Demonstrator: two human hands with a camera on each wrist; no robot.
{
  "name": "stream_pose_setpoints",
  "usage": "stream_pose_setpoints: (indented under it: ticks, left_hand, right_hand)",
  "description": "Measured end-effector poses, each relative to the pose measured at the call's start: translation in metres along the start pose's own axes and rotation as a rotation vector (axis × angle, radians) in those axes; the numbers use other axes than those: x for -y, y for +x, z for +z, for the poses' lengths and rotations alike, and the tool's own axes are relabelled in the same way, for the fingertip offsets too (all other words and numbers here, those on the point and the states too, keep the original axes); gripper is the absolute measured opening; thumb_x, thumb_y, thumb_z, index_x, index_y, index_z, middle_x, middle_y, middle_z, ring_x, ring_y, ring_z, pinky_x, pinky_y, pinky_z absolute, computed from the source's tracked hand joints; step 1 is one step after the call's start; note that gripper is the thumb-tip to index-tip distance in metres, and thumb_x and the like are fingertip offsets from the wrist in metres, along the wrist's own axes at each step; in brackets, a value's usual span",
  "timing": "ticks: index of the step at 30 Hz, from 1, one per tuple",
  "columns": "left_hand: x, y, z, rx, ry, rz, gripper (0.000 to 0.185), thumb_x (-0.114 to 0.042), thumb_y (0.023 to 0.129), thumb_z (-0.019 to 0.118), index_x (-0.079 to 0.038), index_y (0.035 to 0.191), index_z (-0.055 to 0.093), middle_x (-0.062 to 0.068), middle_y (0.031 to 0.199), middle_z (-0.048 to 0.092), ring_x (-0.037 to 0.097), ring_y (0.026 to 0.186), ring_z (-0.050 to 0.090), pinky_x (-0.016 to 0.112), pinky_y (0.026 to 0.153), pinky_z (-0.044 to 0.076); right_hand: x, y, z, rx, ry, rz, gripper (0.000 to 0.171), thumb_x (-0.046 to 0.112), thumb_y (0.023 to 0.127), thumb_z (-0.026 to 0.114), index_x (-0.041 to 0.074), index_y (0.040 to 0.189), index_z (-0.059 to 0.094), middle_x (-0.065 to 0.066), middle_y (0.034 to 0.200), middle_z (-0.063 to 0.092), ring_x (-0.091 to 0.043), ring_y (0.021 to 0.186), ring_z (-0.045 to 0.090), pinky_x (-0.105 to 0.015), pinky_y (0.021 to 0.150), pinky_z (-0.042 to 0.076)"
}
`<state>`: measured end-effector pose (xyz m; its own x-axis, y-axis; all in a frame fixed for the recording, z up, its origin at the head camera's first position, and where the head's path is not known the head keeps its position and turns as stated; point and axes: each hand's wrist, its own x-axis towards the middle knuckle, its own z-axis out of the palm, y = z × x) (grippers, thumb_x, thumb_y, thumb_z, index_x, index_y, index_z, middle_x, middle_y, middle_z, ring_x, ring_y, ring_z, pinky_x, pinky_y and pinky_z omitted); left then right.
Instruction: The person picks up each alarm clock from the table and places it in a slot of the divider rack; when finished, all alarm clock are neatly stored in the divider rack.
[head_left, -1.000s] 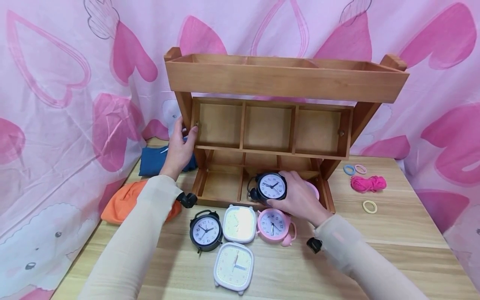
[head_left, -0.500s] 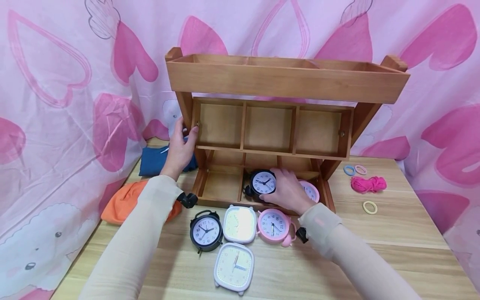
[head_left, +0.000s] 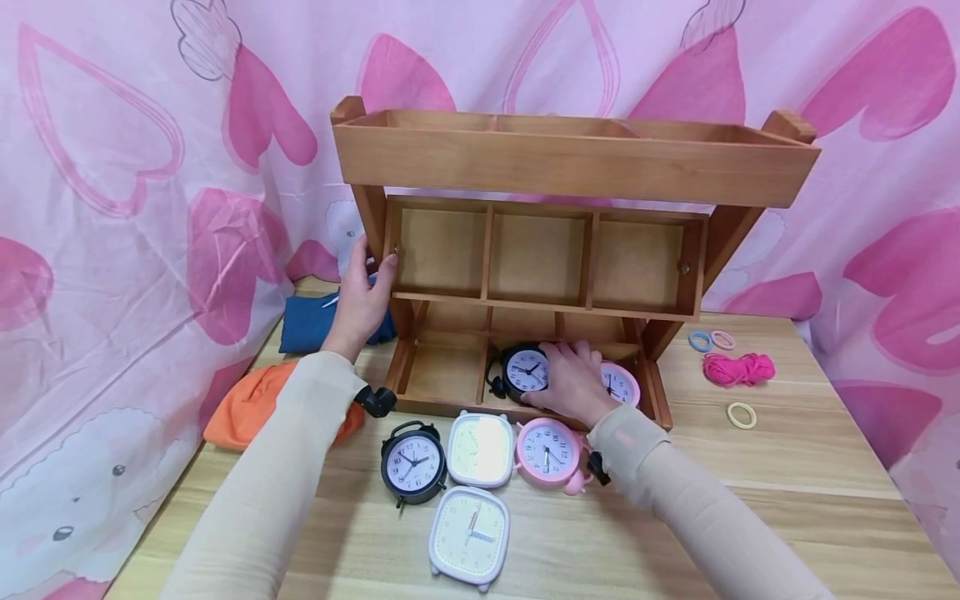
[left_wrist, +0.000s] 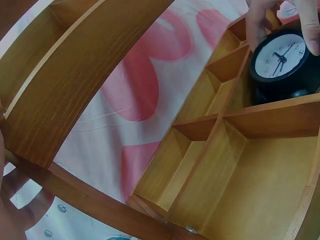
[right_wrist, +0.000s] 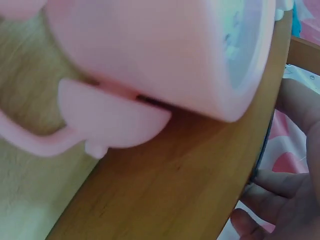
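right hand [head_left: 573,385]: fingers curled over the round black twin-bell alarm clock [head_left: 524,371], clamped on its top and right rim; clock sits upright in the middle bottom compartment of the three-tier wooden organiser shelf [head_left: 570,167], just beside a round pink alarm clock [head_left: 621,384] in the right compartment. left hand [head_left: 360,296]: fingers wrapped round the shelf's left upright post. vs. a second ago: the black clock was raised at the compartment's front; now lower and deeper in, wrist further forward. left hand unmoved.
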<state>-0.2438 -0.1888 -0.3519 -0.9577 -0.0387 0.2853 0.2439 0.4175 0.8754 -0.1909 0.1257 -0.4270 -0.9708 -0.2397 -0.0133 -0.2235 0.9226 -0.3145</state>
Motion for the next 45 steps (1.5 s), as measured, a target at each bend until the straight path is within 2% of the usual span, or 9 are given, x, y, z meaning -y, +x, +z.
stream_pose_setpoints:
  ticks: [6, 14, 20, 24, 26, 29, 34, 39, 45]
  left_hand:
    - [0.001, 0.000, 0.000, 0.009, -0.010, -0.009, 0.064, -0.051, 0.101, 0.045, -0.028, 0.154, 0.019, 0.007, 0.155, 0.035, 0.030, 0.140, 0.040, 0.056, 0.107, 0.043]
    - [-0.002, -0.001, -0.001, 0.015, -0.013, -0.023, 0.065, -0.052, 0.100, 0.045, -0.029, 0.154, 0.018, 0.006, 0.155, 0.035, 0.029, 0.140, 0.040, 0.057, 0.106, 0.043]
    - [-0.004, -0.002, -0.001, 0.018, -0.016, -0.028, 0.064, -0.050, 0.101, 0.046, -0.029, 0.155, 0.018, 0.006, 0.155, 0.035, 0.030, 0.140, 0.039, 0.058, 0.106, 0.043]
    - [-0.003, 0.000, -0.002, 0.012, -0.012, -0.026, 0.065, -0.052, 0.100, 0.045, -0.029, 0.155, 0.018, 0.006, 0.155, 0.035, 0.030, 0.140, 0.039, 0.058, 0.106, 0.043]
    - [-0.002, 0.000, -0.002, 0.011, -0.008, -0.022, 0.066, -0.053, 0.100, 0.045, -0.029, 0.155, 0.018, 0.007, 0.155, 0.035, 0.030, 0.141, 0.039, 0.058, 0.106, 0.042]
    - [0.000, 0.001, -0.002, 0.011, 0.002, -0.022, 0.067, -0.054, 0.100, 0.045, -0.028, 0.155, 0.018, 0.007, 0.156, 0.035, 0.030, 0.141, 0.039, 0.058, 0.106, 0.042]
    - [0.000, 0.001, -0.001, 0.008, 0.005, -0.017, 0.066, -0.053, 0.100, 0.045, -0.028, 0.155, 0.018, 0.007, 0.155, 0.035, 0.030, 0.141, 0.039, 0.057, 0.107, 0.042]
    - [0.000, 0.000, 0.000, 0.006, 0.004, -0.013, 0.065, -0.052, 0.100, 0.045, -0.028, 0.155, 0.018, 0.006, 0.155, 0.036, 0.029, 0.140, 0.040, 0.056, 0.107, 0.042]
    - [-0.001, -0.001, 0.000, 0.006, 0.000, -0.011, 0.065, -0.051, 0.101, 0.045, -0.027, 0.155, 0.018, 0.008, 0.155, 0.036, 0.030, 0.140, 0.040, 0.057, 0.107, 0.042]
  right_hand:
    - [-0.006, -0.002, 0.001, 0.026, 0.004, -0.007, 0.081, 0.046, 0.075, 0.083, 0.011, 0.141, 0.051, -0.017, 0.147, 0.048, -0.039, 0.126, 0.035, -0.053, 0.101, 0.031]
    - [-0.013, -0.013, -0.010, 0.029, 0.081, -0.030, 0.077, 0.042, 0.081, 0.079, 0.013, 0.144, 0.048, -0.015, 0.151, 0.044, -0.040, 0.136, 0.034, -0.061, 0.109, 0.029]
    - [-0.018, -0.039, -0.030, -0.003, 0.184, -0.058, 0.076, 0.039, 0.082, 0.079, 0.011, 0.145, 0.047, -0.015, 0.144, 0.050, -0.039, 0.129, 0.047, -0.064, 0.112, 0.031]
    - [-0.023, -0.059, -0.041, -0.008, 0.214, -0.031, 0.077, 0.039, 0.081, 0.080, 0.013, 0.145, 0.046, -0.014, 0.142, 0.052, -0.038, 0.129, 0.048, -0.063, 0.109, 0.037]
    - [-0.024, -0.069, -0.044, -0.010, 0.238, -0.006, 0.075, 0.039, 0.082, 0.080, 0.014, 0.145, 0.047, -0.014, 0.144, 0.050, -0.038, 0.134, 0.044, -0.063, 0.107, 0.039]
    - [-0.027, -0.081, -0.046, -0.033, 0.272, -0.003, 0.070, 0.036, 0.081, 0.081, 0.014, 0.140, 0.051, -0.012, 0.142, 0.051, -0.036, 0.128, 0.050, -0.057, 0.101, 0.048]
    - [-0.026, -0.099, -0.039, -0.044, 0.318, 0.001, 0.065, 0.033, 0.081, 0.082, 0.011, 0.135, 0.054, -0.012, 0.129, 0.059, -0.032, 0.114, 0.060, -0.050, 0.092, 0.056]
    - [-0.022, -0.111, -0.020, -0.042, 0.337, -0.005, 0.064, 0.031, 0.081, 0.082, 0.006, 0.134, 0.056, -0.012, 0.122, 0.063, -0.029, 0.113, 0.060, -0.050, 0.095, 0.053]
    - [-0.016, -0.120, 0.003, -0.005, 0.313, 0.011, 0.070, 0.031, 0.076, 0.085, 0.008, 0.136, 0.056, -0.008, 0.125, 0.061, -0.025, 0.113, 0.056, -0.047, 0.096, 0.052]
